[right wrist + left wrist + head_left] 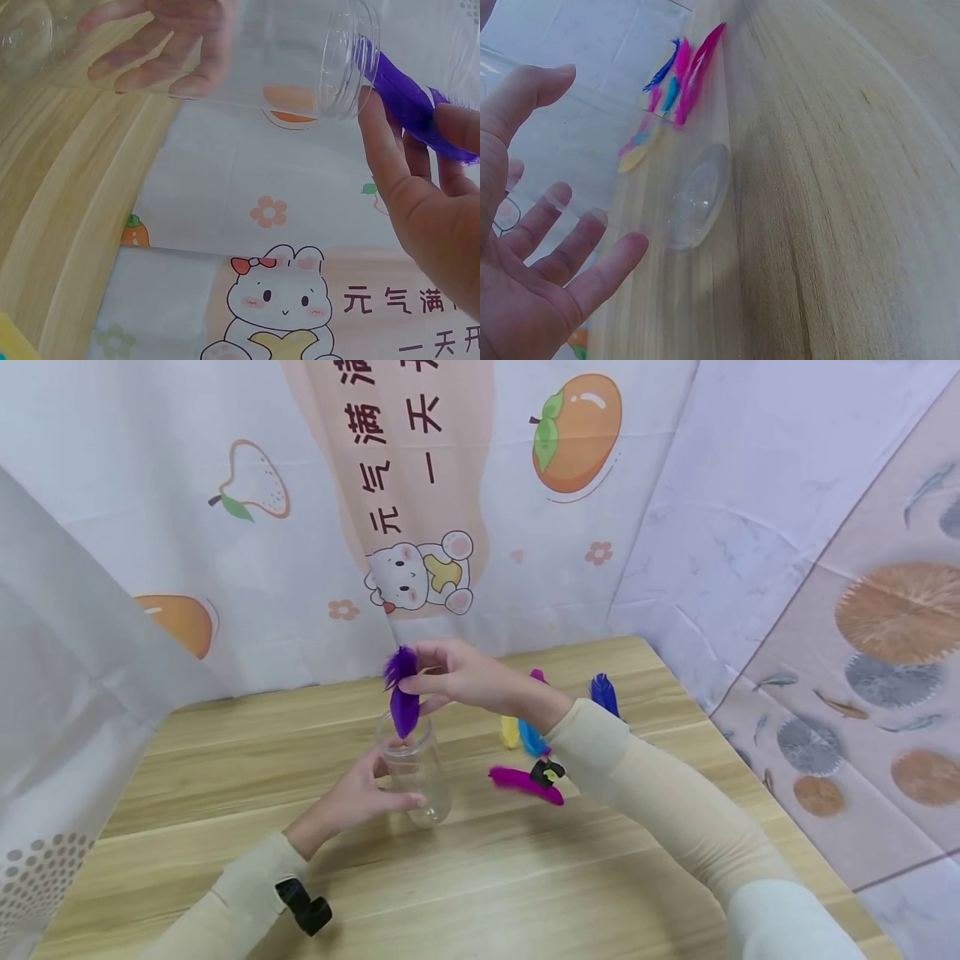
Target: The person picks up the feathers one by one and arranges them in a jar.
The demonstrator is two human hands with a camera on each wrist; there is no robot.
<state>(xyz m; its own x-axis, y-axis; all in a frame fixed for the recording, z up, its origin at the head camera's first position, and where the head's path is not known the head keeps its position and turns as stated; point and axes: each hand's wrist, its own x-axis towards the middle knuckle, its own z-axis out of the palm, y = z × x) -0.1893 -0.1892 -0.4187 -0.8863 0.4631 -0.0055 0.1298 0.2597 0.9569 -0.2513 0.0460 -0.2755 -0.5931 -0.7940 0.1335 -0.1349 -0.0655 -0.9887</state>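
A clear plastic jar [426,777] with no lid stands on the table, its mouth at the top. My left hand [363,797] holds it from the left, thumb on the near side and fingers behind; the fingers [604,277] show through the wall in the left wrist view. Over the mouth, my right hand [465,677] pinches a purple feather [406,710] between thumb and fingers. The feather points downward, and its lower tip [365,49] is at the rim in the right wrist view. No feathers show inside the jar.
Right of the jar on the wooden table [450,893] lie a magenta feather [517,779], a yellow feather [510,732], a light blue feather [532,739] and a dark blue feather [603,693]. A printed curtain [525,485] hangs behind the table's far edge.
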